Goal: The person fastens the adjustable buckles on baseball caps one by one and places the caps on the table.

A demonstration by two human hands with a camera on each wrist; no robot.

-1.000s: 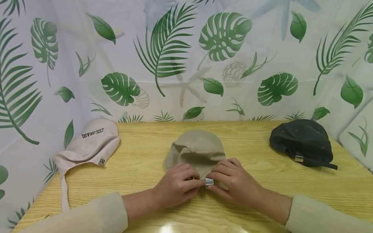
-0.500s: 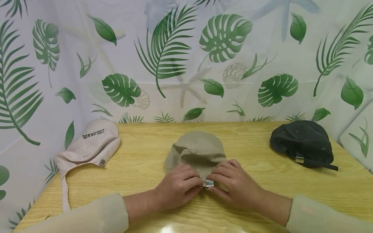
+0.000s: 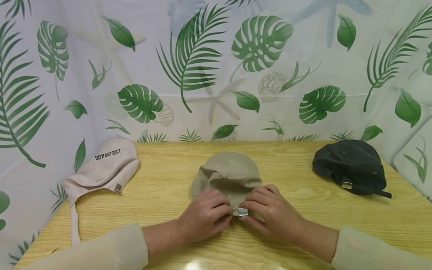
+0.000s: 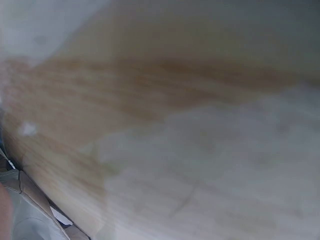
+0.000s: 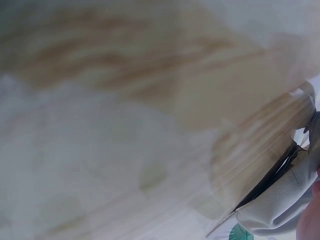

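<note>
A khaki cap [image 3: 233,167] lies mid-table in the head view, its back strap toward the person. At the strap's left part, my left hand [image 3: 206,214] pinches the cloth with thumb and fingers. The right hand [image 3: 275,210] grips the strap at the silver metal buckle [image 3: 243,212], its thumb below and fingers above. A short bit of strap shows between the left fingertips and the buckle. Part of the cap [image 4: 32,212] fills the lower left corner of the left wrist view. In the right wrist view, the cap [image 5: 280,205] and a fingertip [image 5: 311,217] appear at the right edge.
A pale pink cap [image 3: 111,165] lettered COLORADO lies at the left of the wooden table [image 3: 162,165], its strap hanging loose toward the front. On the right rests a black cap [image 3: 351,165] with a metal buckle. A leaf-print cloth [image 3: 209,48] stands behind the table.
The left fingertips have drawn slightly left, away from the buckle, so a bit of strap shows between them. The right hand has barely moved. All three caps stay in place.
</note>
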